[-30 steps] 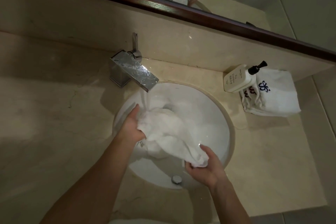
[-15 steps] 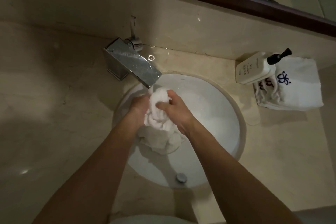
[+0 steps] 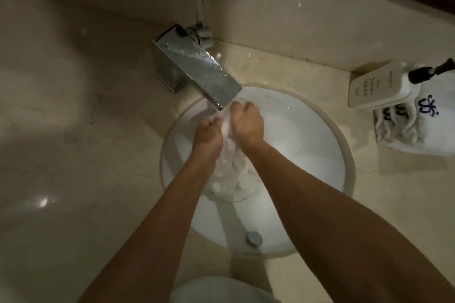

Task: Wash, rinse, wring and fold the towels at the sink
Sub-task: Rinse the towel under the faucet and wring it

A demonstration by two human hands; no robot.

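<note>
A: From the head view, where was the towel?

B: The wet white towel (image 3: 230,167) was bunched in the sink (image 3: 327,155), hanging from both hands just under the lip of the faucet (image 3: 197,69). The left hand (image 3: 208,135) had its fingers (image 3: 213,122) clenched around the upper part of the cloth; the right hand (image 3: 246,123) gripped it too, knuckles curled, touching the left through the fabric.

A: How much room was around them?

B: The hands sat near the far-left rim of the basin, close beneath the spout's edge. To the right and near side the bowl lay open, down to the drain plug (image 3: 254,238) by the near rim.

A: And the counter?

B: The counter (image 3: 73,130) ran wide to the left of the sink. At the far right, well apart from the hands, a soap bottle (image 3: 379,88) rested against folded towels (image 3: 418,128), which were cut by the frame's right edge.
</note>
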